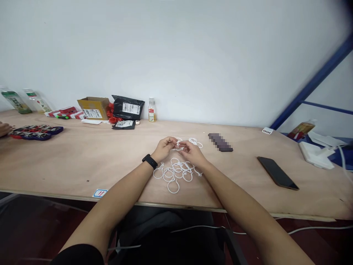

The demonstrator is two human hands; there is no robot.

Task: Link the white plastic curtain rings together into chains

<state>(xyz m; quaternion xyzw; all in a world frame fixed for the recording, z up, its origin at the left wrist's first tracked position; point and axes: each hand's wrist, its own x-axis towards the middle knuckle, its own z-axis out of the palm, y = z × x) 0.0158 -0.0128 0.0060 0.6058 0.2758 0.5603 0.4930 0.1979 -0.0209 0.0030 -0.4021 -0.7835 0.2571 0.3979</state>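
Note:
My left hand [164, 148], with a black watch [150, 161] on the wrist, and my right hand [193, 152] meet above the table. Both are closed, fingertips pinching a small white plastic ring [178, 144] between them; the fingers partly cover it. Just below my hands lies a loose pile of white rings [178, 170] with small clip-like ends, several overlapping. Beyond my right hand a smaller group of white rings [193, 141] rests on the wood.
On the table [116, 158], a dark phone [278, 173] and a blurred-out dark object [220, 142] lie right. At the back stand a small bottle [152, 109], black parcel bag [128, 107] and cardboard box [95, 108]. Another person's hand [4, 129] is far left, near dark blue and red items [35, 132].

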